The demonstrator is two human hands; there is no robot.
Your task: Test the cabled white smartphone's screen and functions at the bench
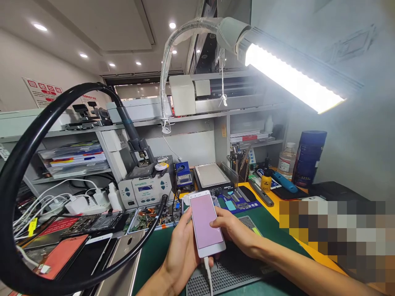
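A white smartphone (206, 220) with a plain pink lit screen is held upright, tilted back, in the middle of the view. My left hand (182, 246) wraps its left side and lower back, the thumb along the edge. On the other side, my right hand (230, 226) grips the right edge, its thumb over the screen; whether the thumb touches the glass I cannot tell. A white charging cable (208, 274) is plugged into the phone's bottom. Below lies a grey perforated mat (228, 277) on a green work mat (154, 250).
A thick black hose (37, 127) loops across the left. Behind stand a hot-air station (145, 190) and a parts tray (135, 226). Several phones, among them a gold one (121, 259), lie at left. A bright lamp (293, 78) hangs overhead; a yellow bottle (266, 181) stands at right.
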